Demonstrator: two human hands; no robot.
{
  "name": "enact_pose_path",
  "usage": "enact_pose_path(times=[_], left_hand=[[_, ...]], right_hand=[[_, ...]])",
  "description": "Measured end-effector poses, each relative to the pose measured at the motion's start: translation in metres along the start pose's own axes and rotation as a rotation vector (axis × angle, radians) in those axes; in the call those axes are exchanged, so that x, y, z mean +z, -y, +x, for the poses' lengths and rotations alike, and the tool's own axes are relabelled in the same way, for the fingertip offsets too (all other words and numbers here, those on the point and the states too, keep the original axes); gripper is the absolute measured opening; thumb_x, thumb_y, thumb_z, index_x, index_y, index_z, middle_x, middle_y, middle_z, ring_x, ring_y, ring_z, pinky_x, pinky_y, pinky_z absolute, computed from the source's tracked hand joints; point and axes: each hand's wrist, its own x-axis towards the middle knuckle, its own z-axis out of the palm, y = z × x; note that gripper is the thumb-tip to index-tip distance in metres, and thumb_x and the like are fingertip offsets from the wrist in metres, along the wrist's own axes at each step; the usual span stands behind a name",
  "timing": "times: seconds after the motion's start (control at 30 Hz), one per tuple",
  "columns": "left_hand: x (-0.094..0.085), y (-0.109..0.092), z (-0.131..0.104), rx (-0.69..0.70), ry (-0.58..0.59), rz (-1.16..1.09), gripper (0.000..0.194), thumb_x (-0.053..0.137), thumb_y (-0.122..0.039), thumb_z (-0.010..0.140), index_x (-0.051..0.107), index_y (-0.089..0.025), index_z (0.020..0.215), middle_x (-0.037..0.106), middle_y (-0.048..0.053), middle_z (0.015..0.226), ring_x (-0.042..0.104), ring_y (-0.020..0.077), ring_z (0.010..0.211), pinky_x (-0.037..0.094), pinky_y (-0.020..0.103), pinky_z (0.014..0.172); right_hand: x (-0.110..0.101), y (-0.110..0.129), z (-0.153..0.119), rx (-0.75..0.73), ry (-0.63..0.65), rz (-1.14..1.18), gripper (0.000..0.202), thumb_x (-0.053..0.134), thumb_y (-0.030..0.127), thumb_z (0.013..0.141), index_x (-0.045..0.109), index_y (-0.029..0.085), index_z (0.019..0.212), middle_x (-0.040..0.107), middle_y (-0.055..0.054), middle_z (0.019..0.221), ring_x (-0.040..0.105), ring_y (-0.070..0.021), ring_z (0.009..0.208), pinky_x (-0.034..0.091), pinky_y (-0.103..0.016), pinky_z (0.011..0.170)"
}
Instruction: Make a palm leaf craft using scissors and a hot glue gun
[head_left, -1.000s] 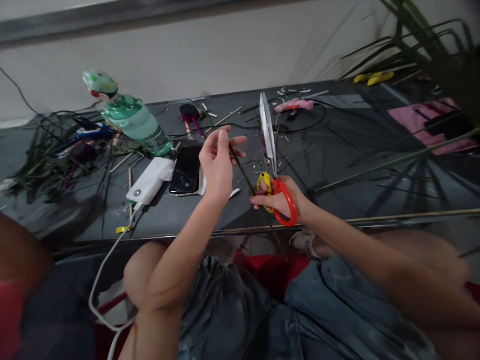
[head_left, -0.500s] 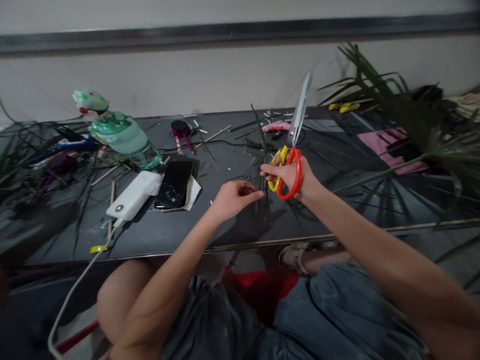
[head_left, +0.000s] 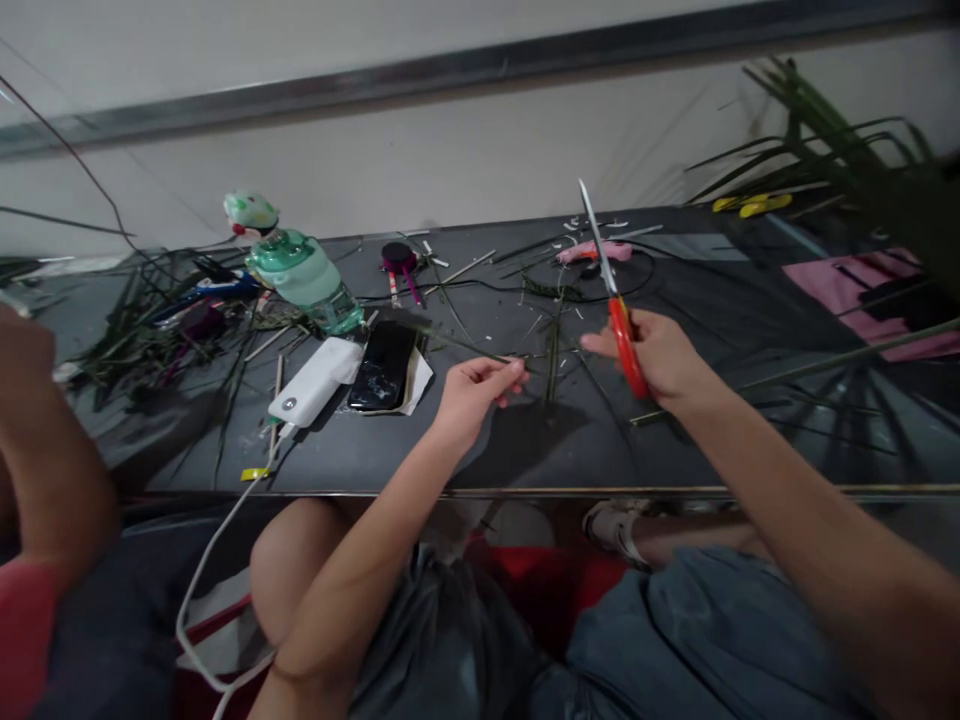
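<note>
My left hand (head_left: 480,392) pinches a thin green leaf strip (head_left: 469,347) above the dark table (head_left: 337,455); the strip points up and to the left. In my right hand (head_left: 656,355) are the scissors (head_left: 624,335), held by their red and yellow handles, with the blades pointing up and away. The blades look nearly closed together. Between my hands, more green strips (head_left: 553,350) lie on the table. A black phone (head_left: 384,368) and a white power bank (head_left: 315,382) rest left of my left hand.
A green bottle (head_left: 307,275) leans behind the power bank. Leaf scraps (head_left: 135,340) cover the left side. Large palm leaves (head_left: 847,150) and a pink sheet (head_left: 847,290) are at right. Another person's arm (head_left: 56,450) shows at the left edge.
My left hand has closed on a leaf strip. My right hand has moved right with the scissors, away from the left hand. The view has shifted, and another person's arm has come in at left.
</note>
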Motion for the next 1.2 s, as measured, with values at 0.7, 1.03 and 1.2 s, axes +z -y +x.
enact_pose_path(times=[0.7, 1.03, 1.2], left_hand=[[0.03, -0.008, -0.021, 0.1, -0.586, -0.276, 0.028, 0.089, -0.031, 0.057, 0.071, -0.015, 0.071, 0.059, -0.002, 0.067, 0.033, 0.0017, 0.047, 0.02, 0.019, 0.04], [0.034, -0.007, -0.023, -0.052, -0.563, -0.257, 0.017, 0.085, -0.025, 0.06, 0.073, -0.016, 0.067, 0.063, 0.0, 0.068, 0.038, 0.0027, 0.05, 0.02, 0.018, 0.041], [0.034, -0.004, -0.024, -0.071, -0.522, -0.249, 0.016, 0.085, -0.025, 0.06, 0.073, -0.016, 0.065, 0.063, 0.0, 0.066, 0.033, 0.0019, 0.047, 0.016, 0.02, 0.04]], right_hand=[[0.008, -0.044, -0.128, -0.182, 0.464, -0.357, 0.05, 0.045, 0.065, 0.089, 0.058, 0.019, 0.107, 0.061, -0.01, 0.098, 0.061, -0.019, 0.085, 0.053, -0.033, 0.079], [0.031, -0.037, -0.117, -0.147, 0.46, -0.455, 0.069, 0.028, 0.083, 0.083, 0.05, 0.018, 0.09, 0.059, -0.008, 0.078, 0.054, -0.0159, 0.067, 0.047, -0.03, 0.064], [0.035, -0.039, -0.113, -0.102, 0.449, -0.461, 0.075, 0.027, 0.09, 0.077, 0.048, 0.018, 0.085, 0.052, -0.003, 0.068, 0.045, -0.0125, 0.057, 0.037, -0.025, 0.054]])
